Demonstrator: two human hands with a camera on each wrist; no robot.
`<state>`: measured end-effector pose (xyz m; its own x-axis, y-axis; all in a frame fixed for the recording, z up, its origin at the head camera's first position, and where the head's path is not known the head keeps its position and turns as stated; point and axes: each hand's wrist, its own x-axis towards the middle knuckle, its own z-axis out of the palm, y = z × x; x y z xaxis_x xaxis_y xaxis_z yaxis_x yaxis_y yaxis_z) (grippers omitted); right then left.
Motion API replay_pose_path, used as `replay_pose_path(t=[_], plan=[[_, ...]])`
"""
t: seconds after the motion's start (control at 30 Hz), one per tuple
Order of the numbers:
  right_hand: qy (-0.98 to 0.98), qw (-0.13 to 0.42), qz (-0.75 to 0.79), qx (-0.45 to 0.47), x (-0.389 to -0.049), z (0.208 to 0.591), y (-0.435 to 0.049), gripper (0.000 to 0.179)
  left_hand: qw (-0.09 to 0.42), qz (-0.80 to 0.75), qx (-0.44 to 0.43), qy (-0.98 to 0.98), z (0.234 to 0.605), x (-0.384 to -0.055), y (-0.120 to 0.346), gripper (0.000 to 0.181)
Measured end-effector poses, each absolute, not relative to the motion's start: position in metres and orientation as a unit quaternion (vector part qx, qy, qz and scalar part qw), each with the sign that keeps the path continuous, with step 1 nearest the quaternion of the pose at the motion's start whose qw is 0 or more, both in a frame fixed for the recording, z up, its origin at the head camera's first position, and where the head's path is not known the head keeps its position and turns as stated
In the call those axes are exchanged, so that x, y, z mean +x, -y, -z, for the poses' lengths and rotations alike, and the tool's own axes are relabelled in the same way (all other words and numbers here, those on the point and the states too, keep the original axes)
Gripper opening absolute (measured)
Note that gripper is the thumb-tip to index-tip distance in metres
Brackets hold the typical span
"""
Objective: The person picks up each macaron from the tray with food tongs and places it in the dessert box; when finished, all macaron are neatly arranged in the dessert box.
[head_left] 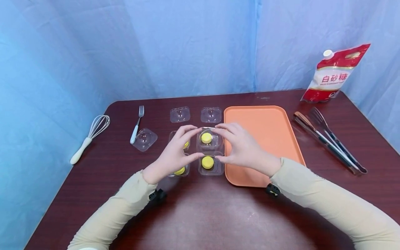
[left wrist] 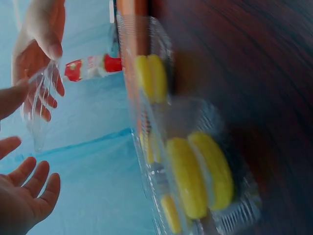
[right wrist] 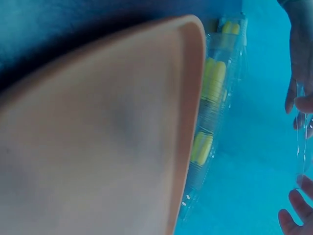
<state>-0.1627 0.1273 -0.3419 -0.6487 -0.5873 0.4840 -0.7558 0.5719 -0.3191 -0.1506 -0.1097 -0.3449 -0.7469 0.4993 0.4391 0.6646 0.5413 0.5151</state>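
Both hands hold a clear plastic lid [left wrist: 40,115] by its sides, raised above the clear plastic boxes. My left hand [head_left: 175,151] grips the left side between thumb and fingers; my right hand [head_left: 243,146] grips the right. Under the lid, a yellow macaron [head_left: 206,138] sits in one box. A nearer box [head_left: 215,170] holds another yellow macaron [head_left: 207,162]. Two further boxes with a yellow macaron [head_left: 179,171] each stand to the left, partly hidden by my left hand. In the right wrist view, the boxes line up beyond the tray's rim.
An orange tray [head_left: 260,121] lies right of the boxes, under my right hand. Two clear lids [head_left: 180,115] lie behind; a third lid [head_left: 145,139] touches the fork [head_left: 136,126]. A whisk [head_left: 90,139] lies far left, tongs [head_left: 331,142] right, a sugar bag [head_left: 332,76] back right.
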Motion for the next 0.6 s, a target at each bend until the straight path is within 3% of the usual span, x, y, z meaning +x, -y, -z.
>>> replay_pose_path(t=[0.27,0.6], plan=[[0.887,0.099,-0.245,0.378,-0.156,0.347,-0.125,0.075,0.087,0.248,-0.386,0.884,0.351,-0.149,0.114,0.065],[0.897,0.028,-0.250,0.364,-0.151,0.355,-0.122,0.071,0.026,0.206,-0.390,0.897,0.356,-0.150,0.113,0.070]])
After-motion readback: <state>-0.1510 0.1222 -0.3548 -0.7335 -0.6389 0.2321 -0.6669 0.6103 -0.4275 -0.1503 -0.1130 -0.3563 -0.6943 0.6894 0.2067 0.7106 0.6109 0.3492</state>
